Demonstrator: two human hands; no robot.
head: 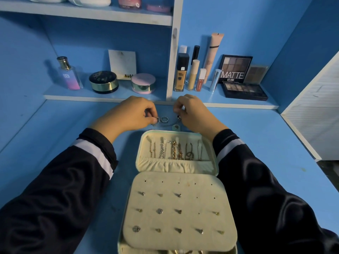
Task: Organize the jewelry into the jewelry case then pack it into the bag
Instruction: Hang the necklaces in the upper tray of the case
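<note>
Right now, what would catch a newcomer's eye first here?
An open case lies on the blue desk, chains hung in its lid and studs pinned on its cream panel. Just beyond it, the left hand pinches a ring and the right hand pinches a small dark piece. Makeup lines the shelf behind.

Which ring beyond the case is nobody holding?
The silver ring lying free on the desk; the left hand pinches the other ring beside it.
</note>
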